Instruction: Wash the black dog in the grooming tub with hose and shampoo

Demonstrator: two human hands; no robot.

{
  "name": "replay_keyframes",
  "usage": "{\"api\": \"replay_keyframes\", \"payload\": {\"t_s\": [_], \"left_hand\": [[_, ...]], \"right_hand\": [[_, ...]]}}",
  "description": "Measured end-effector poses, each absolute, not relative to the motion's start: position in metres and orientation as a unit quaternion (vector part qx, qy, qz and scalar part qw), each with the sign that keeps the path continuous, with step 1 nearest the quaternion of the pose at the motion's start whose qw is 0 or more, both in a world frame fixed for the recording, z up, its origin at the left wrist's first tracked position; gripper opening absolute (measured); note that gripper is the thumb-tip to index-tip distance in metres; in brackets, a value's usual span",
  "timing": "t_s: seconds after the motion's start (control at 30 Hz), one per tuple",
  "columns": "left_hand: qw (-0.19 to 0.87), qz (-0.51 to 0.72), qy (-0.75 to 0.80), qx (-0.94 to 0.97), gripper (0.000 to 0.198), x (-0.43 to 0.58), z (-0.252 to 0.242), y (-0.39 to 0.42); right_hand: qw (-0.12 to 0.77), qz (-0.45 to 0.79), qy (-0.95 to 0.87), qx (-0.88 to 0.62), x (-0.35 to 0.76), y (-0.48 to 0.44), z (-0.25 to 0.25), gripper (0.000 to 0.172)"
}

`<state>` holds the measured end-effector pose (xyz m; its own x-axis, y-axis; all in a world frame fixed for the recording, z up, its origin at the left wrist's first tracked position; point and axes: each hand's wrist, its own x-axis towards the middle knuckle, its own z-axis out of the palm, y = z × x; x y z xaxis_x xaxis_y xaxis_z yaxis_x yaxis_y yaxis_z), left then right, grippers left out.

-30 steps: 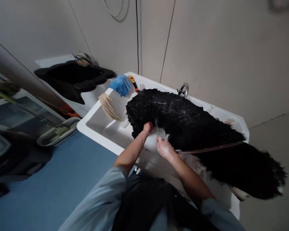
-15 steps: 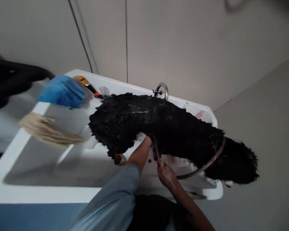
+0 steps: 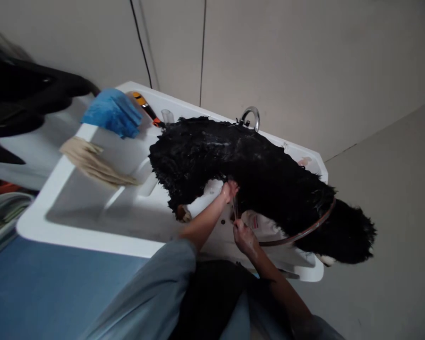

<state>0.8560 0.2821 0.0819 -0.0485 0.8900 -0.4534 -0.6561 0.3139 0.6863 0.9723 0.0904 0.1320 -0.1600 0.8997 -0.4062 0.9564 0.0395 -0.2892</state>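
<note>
Two hands: both at the dog's underside, at the near side of the tub.
Head view, dog: wet black dog (image 3: 255, 170) stands in the white tub (image 3: 44, 193). Its long axis runs along the tub; rump toward the tub's left, head (image 3: 347, 236) hanging past the tub's right end.
Key relation: belly lies just above and beyond both hands. Left hand is nearer and already on the fur, right hand is lower, at the near rim.
Left hand: left hand (image 3: 229, 191) is pressed up under the belly, fingers curled into the fur; can't tell if they grip or just rub.
Right hand: right hand (image 3: 244, 237) has its fingers closed on the brown cord (image 3: 301, 233), which loops from the fist round the dog's neck. A thin strand (image 3: 234, 210) rises from the fist to the belly; unclear if it's the same cord.
In the way: hind paw (image 3: 182, 213) is down inside the tub, left of the left forearm. The cord is slack over the tub's right end.
Around the tub: blue glove (image 3: 111, 112) and beige cloth (image 3: 92, 163) are draped on the left rim. Orange-black tool (image 3: 147, 109) and tap (image 3: 250, 115) sit on the far rim, behind the dog.
</note>
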Motion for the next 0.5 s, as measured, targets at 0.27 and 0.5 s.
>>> {"api": "replay_keyframes", "payload": {"t_s": [0.27, 0.5], "left_hand": [[0.619, 0.688, 0.377, 0.047, 0.027, 0.777, 0.133, 0.28], [0.473, 0.7, 0.526, 0.095, 0.022, 0.697, 0.142, 0.24]], "right_hand": [[0.003, -0.233, 0.742, 0.628, 0.961, 0.107, 0.156, 0.033], [-0.01, -0.213, 0.724, 0.656, 0.981, 0.116, 0.155, 0.032]]}}
